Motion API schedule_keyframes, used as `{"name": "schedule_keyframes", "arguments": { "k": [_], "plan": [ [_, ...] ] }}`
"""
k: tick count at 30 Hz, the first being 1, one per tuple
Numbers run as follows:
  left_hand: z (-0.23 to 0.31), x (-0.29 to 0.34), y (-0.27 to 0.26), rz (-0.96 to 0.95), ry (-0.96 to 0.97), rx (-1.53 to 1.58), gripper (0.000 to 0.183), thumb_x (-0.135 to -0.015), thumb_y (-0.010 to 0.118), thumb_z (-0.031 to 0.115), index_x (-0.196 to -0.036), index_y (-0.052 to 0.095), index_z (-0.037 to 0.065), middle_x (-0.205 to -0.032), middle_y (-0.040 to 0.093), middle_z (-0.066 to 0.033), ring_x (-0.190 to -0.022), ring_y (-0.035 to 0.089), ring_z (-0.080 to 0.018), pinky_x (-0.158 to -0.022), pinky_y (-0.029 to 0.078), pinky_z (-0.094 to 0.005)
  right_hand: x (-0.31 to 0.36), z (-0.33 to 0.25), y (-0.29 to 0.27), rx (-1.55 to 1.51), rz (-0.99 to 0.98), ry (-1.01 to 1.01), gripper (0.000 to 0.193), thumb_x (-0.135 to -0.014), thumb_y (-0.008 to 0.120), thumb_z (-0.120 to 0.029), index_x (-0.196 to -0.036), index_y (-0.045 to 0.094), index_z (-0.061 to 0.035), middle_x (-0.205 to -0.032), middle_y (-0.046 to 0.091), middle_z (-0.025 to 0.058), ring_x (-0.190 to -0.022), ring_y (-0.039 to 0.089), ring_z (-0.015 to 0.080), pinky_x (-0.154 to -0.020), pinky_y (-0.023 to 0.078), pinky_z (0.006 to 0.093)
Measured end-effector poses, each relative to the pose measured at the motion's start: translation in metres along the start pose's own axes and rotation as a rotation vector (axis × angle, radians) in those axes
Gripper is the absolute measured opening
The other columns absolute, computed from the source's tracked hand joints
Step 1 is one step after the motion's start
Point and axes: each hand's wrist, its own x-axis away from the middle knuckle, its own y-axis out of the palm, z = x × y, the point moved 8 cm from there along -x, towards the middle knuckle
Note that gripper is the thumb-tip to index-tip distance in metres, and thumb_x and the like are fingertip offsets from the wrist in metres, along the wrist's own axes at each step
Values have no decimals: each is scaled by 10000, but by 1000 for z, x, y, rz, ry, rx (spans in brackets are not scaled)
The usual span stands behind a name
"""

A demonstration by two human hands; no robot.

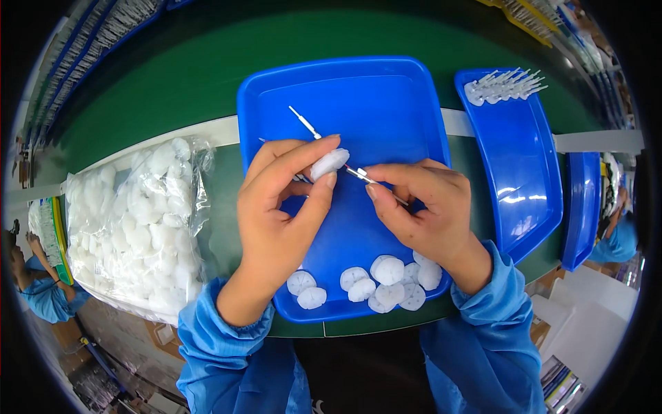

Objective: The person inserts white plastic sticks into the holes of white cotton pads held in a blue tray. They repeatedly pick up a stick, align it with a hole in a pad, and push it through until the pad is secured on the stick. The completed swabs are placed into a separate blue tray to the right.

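Observation:
Over the big blue tray (338,69), my left hand (279,200) pinches a soft white round disc (329,163) between thumb and fingers. My right hand (427,203) is closed on a thin silvery rod (358,173) with a white section, its tip touching or very near the disc's edge. Another slim rod (303,123) sticks out beyond my left fingers; whether that hand holds it or it lies in the tray, I cannot tell. Several loose white discs (387,270) lie along the tray's near side, below my hands.
On the left, a clear plastic bag (138,228) bulges with white discs. A narrower blue tray (520,186) to the right carries a cluster of white pieces with thin stems (503,87) at its far end. People in blue sleeves (617,240) appear at both sides.

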Motion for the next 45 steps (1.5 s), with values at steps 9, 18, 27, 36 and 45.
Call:
{"name": "schedule_keyframes", "arguments": {
  "k": [9, 18, 27, 36, 45],
  "plan": [
    [5, 1, 1, 12, 68, -88, 392, -915, 765, -105, -1270, 802, 56, -1143, 702, -81, -962, 680, -136, -763, 614, -245, 0, 2, 1, -28, 1, 53, 178, -863, 881, -108, -1033, 830, -97, -633, 673, 13, -505, 618, 159, -528, 474, 306],
    [3, 7, 7, -16, 29, -223, 375, -914, 779, -69, -1264, 812, 61, -1060, 793, -114, -870, 726, -161, -788, 607, -296, -1, 8, 6, 22, 18, 41, 144, -878, 895, -119, -969, 797, -65, -684, 704, 50, -574, 651, 171, -572, 467, 327],
    [8, 17, 7, 6, 40, -310, 428, -883, 829, -50, -1297, 796, 56, -1059, 797, -112, -894, 738, -184, -726, 609, -297, -12, -19, 7, 308, 102, -293, 122, -865, 854, -148, -940, 763, -114, -768, 747, 8, -613, 691, 208, -602, 507, 347],
    [-8, 5, 9, -165, -121, -102, 426, -956, 812, 43, -1364, 701, 1, -1300, 732, -104, -1157, 692, -172, -864, 588, -294, 8, 15, 10, -119, -45, 364, 196, -836, 873, -96, -1002, 769, -97, -787, 747, 12, -691, 732, 209, -671, 540, 327],
    [24, 6, 4, -37, 222, -306, 547, -758, 917, 7, -1281, 775, 83, -1157, 695, -85, -966, 670, -186, -762, 565, -301, -6, 10, 7, -424, -39, 148, 459, -829, 859, -35, -1271, 735, -45, -988, 739, 66, -818, 680, 181, -800, 566, 329]
  ]
}}
